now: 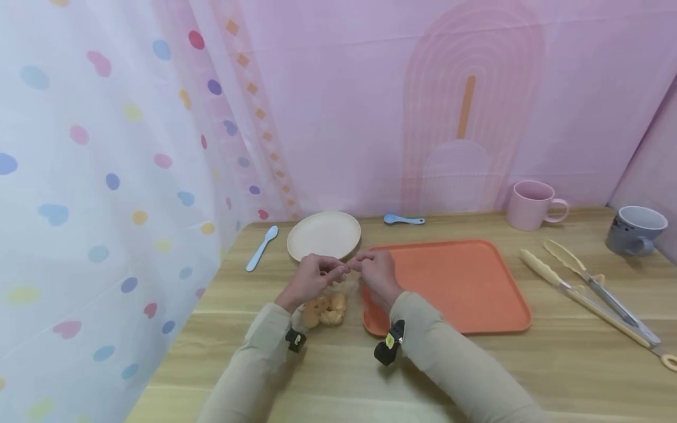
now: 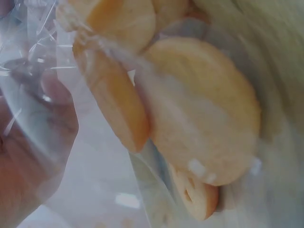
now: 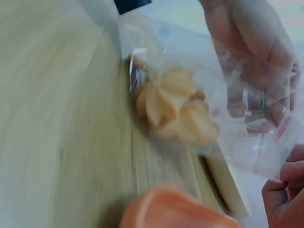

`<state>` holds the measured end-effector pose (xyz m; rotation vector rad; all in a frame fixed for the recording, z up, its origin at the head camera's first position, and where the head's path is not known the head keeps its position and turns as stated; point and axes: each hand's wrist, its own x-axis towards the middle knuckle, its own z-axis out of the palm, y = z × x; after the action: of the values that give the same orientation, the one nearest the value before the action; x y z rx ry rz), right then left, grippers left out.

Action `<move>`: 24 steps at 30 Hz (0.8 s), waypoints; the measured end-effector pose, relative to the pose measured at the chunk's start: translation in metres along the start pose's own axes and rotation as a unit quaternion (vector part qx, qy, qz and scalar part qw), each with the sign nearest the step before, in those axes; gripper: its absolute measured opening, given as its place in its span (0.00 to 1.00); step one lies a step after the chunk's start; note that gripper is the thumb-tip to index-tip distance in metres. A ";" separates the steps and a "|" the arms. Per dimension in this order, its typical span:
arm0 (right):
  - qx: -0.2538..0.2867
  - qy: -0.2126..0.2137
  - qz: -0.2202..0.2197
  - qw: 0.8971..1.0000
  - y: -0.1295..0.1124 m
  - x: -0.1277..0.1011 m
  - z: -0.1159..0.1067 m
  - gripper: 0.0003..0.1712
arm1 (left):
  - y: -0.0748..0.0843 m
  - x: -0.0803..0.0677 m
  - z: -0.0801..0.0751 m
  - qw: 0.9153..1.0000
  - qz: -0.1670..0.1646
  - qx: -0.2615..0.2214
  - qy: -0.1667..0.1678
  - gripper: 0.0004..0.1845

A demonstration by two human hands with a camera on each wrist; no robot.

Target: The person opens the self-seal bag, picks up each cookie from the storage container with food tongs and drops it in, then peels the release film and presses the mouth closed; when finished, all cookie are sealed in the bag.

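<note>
A clear plastic bag (image 1: 338,288) with several pale round cookies (image 1: 325,308) hangs just above the wooden table (image 1: 338,364), left of the orange tray. My left hand (image 1: 338,271) and right hand (image 1: 359,265) meet over it, each pinching the bag's top edge. In the left wrist view the cookies (image 2: 199,118) fill the frame behind the film, with my fingers (image 2: 28,156) at the left. The right wrist view shows the cookies (image 3: 175,107) low in the bag (image 3: 256,142). There the left hand (image 3: 251,42) holds one side and the right hand's fingers (image 3: 285,199) hold the sealed edge.
An orange tray (image 1: 449,282) lies right of the hands, and a cream plate (image 1: 324,235) just behind them. Two blue spoons (image 1: 261,248) (image 1: 404,220) lie near the plate. A pink mug (image 1: 531,204), a grey-blue mug (image 1: 634,229) and tongs (image 1: 587,288) are at the right. A dotted curtain (image 1: 106,205) hangs at the left.
</note>
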<state>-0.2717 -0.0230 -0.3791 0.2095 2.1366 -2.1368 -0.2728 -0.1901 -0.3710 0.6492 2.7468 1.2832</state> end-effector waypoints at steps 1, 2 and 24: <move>0.025 0.002 0.014 1.000 0.001 0.001 0.001 0.06 | 0.001 0.000 0.001 1.000 -0.002 0.003 0.003 0.09; 0.049 0.005 0.026 0.998 0.001 0.001 0.002 0.07 | 0.001 0.000 0.001 1.000 -0.003 0.006 0.006 0.09; 0.139 -0.038 -0.001 0.990 -0.013 0.002 -0.040 0.09 | -0.008 -0.011 -0.018 0.993 -0.026 -0.049 0.101 0.10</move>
<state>-0.2754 0.0166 -0.3668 0.1460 1.7949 -2.3967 -0.2695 -0.2116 -0.3669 0.4590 2.8104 1.5404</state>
